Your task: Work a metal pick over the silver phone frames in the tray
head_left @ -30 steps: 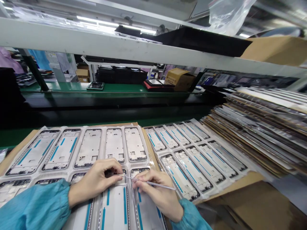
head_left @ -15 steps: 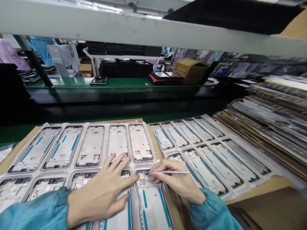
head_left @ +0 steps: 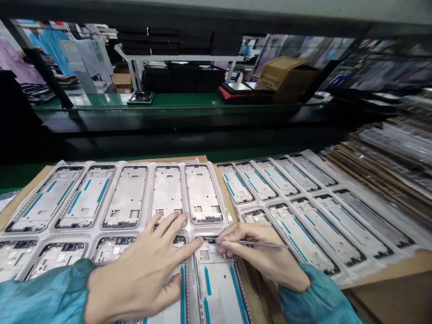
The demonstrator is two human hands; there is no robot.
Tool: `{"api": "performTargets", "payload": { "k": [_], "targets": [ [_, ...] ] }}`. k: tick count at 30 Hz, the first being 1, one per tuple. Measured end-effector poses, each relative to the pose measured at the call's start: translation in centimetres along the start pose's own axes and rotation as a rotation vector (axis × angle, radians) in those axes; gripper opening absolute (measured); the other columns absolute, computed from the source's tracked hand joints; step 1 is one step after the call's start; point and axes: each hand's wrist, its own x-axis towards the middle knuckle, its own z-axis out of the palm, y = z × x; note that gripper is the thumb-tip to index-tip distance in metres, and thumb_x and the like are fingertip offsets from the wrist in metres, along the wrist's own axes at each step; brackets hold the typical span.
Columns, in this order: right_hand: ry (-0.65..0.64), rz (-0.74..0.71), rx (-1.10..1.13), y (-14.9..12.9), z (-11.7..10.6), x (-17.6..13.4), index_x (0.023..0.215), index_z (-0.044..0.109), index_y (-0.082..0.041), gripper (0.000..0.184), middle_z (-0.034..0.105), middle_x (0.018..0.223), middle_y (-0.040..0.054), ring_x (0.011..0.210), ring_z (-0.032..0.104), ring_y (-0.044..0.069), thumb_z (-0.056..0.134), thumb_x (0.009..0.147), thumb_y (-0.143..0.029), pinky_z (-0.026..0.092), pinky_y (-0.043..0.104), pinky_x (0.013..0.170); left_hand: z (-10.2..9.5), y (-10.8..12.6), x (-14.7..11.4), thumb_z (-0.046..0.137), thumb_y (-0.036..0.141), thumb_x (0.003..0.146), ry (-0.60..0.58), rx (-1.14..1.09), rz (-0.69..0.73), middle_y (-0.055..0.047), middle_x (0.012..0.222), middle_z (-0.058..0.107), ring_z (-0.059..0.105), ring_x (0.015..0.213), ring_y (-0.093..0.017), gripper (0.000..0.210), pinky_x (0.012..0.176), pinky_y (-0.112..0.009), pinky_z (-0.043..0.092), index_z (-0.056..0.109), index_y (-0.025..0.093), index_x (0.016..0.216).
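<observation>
My right hand (head_left: 256, 247) pinches a thin metal tool that looks like tweezers (head_left: 266, 244), held nearly level. Its tip points left at the top edge of a phone frame (head_left: 219, 281) with blue strips, in the near right pocket of the left tray (head_left: 148, 231). My left hand (head_left: 145, 265) lies open and palm down over the tray, fingers spread. Its index fingertip touches the top left corner of that same frame, close to the tool tip. Under the palm, neighbouring phone frames are partly hidden.
To the right lies a second clear tray of phone frames (head_left: 297, 236) on cardboard. Beyond it rises a stack of trays and cardboard sheets (head_left: 398, 157). A dark rail (head_left: 168, 135) crosses behind, with a green bench (head_left: 189, 100) and a cardboard box (head_left: 286, 76) past it.
The view has tilted down and shifted left, so the trays sit differently in the picture. Both hands stay at the same phone frame; the tool in my right hand now slants slightly.
</observation>
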Motion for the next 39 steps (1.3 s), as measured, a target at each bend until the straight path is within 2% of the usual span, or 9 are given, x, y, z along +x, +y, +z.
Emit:
{"api": "performTargets", "payload": {
  "k": [4,10,14,17,21,25,28,35,39],
  "targets": [
    [0.012,0.026,0.044,0.4,0.1,-0.2,0.08,0.07,-0.015,0.012,0.072,0.079,0.0065,0.072,0.07,0.018,0.069,0.092,-0.019,0.059,0.023,0.059,0.1,0.4,0.4,0.056,0.022,0.08,-0.027,0.001,-0.034,-0.025,0.153,0.032,0.032,0.14,-0.045,0.068,0.102,-0.072,0.036,0.041,0.026,0.147],
    [0.04,0.016,0.085,0.6,0.2,-0.1,0.076,0.069,-0.015,0.018,0.073,0.079,0.0082,0.071,0.07,0.017,0.071,0.092,-0.023,0.058,0.024,0.057,0.5,0.1,0.0,0.055,0.02,0.08,0.034,-0.017,-0.022,-0.02,0.156,0.029,0.029,0.142,-0.043,0.07,0.104,-0.071,0.035,0.039,0.03,0.148],
    [0.037,-0.015,0.059,0.2,0.0,0.0,0.075,0.068,-0.015,0.019,0.073,0.075,0.0076,0.076,0.071,0.019,0.069,0.093,-0.022,0.059,0.026,0.061,0.6,0.1,-0.3,0.055,0.027,0.086,0.074,-0.017,-0.008,-0.018,0.156,0.029,0.029,0.142,-0.044,0.061,0.102,-0.071,0.038,0.044,0.03,0.145],
    [0.022,0.002,0.076,0.1,-0.2,0.0,0.077,0.069,-0.015,0.017,0.073,0.076,0.008,0.074,0.071,0.019,0.068,0.094,-0.021,0.058,0.025,0.057,0.9,0.8,-0.2,0.048,0.036,0.096,0.154,-0.028,-0.07,-0.017,0.15,0.04,0.037,0.137,-0.042,0.043,0.102,-0.069,0.04,0.054,0.025,0.137],
    [0.017,-0.003,0.032,0.2,-0.4,-0.1,0.076,0.07,-0.016,0.018,0.073,0.077,0.0071,0.074,0.071,0.019,0.069,0.093,-0.02,0.059,0.025,0.064,1.8,1.6,0.1,0.047,0.041,0.097,0.234,0.047,-0.04,-0.021,0.144,0.045,0.04,0.134,-0.04,0.043,0.1,-0.07,0.041,0.056,0.018,0.132],
    [0.012,-0.014,0.059,0.4,-0.3,-0.1,0.078,0.07,-0.016,0.013,0.073,0.078,0.0062,0.07,0.07,0.017,0.07,0.091,-0.015,0.057,0.022,0.059,2.3,1.7,0.2,0.052,0.054,0.094,0.199,0.116,-0.018,-0.026,0.145,0.041,0.043,0.13,-0.043,0.061,0.091,-0.066,0.048,0.047,0.018,0.143],
    [0.007,-0.034,0.054,0.3,-0.3,0.0,0.08,0.07,-0.016,0.011,0.072,0.078,0.0055,0.07,0.07,0.017,0.069,0.091,-0.013,0.057,0.022,0.059,2.4,1.7,0.2,0.053,0.06,0.092,0.17,0.12,-0.033,-0.026,0.148,0.038,0.045,0.126,-0.045,0.068,0.09,-0.067,0.047,0.044,0.019,0.146],
    [-0.011,-0.039,-0.023,0.1,-0.4,0.0,0.081,0.07,-0.016,0.013,0.072,0.078,0.0066,0.07,0.069,0.018,0.068,0.094,-0.019,0.058,0.024,0.06,2.4,1.7,0.3,0.051,0.059,0.093,0.144,0.103,-0.058,-0.022,0.15,0.038,0.044,0.127,-0.043,0.065,0.096,-0.065,0.043,0.046,0.021,0.145],
    [0.019,-0.083,-0.092,0.0,-0.3,-0.1,0.081,0.068,-0.017,0.011,0.072,0.079,0.0038,0.071,0.069,0.016,0.07,0.091,-0.015,0.056,0.022,0.063,2.1,1.8,0.4,0.053,0.053,0.093,0.158,0.085,-0.069,-0.022,0.149,0.04,0.044,0.128,-0.043,0.06,0.095,-0.065,0.044,0.049,0.02,0.143]
  ]
}}
